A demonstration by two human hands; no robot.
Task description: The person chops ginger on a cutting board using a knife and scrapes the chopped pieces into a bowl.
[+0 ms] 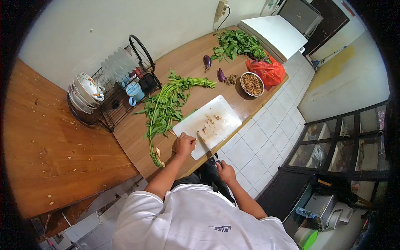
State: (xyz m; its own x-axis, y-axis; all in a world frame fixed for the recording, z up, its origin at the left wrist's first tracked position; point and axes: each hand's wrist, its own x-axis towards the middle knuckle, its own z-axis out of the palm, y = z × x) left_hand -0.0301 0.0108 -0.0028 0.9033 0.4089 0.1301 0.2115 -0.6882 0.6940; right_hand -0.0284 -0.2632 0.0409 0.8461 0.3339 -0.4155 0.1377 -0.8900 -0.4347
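Observation:
My right hand [226, 171] is wrapped round the dark handle of a knife [205, 141]. Its blade lies across the near part of a white cutting board [227, 109]. At the board's left edge, my left hand [186, 144] is closed, fingertips together; whatever may be in them is too small to make out. Small chopped brown pieces [209, 121] are scattered over the middle of the board, with brown smears around them. Long-stemmed leafy greens [160, 112] lie just left of the board. A few pale peel-like scraps [158, 151] rest near my left forearm.
Beyond the board stand a bowl of chopped brown bits [252, 84] and a red plastic bag [268, 71]. Two purple eggplants [207, 62] and more leafy greens [239, 43] lie farther back. A dish rack [121, 96] holds bowls, glasses and a blue mug [134, 92] against the wall.

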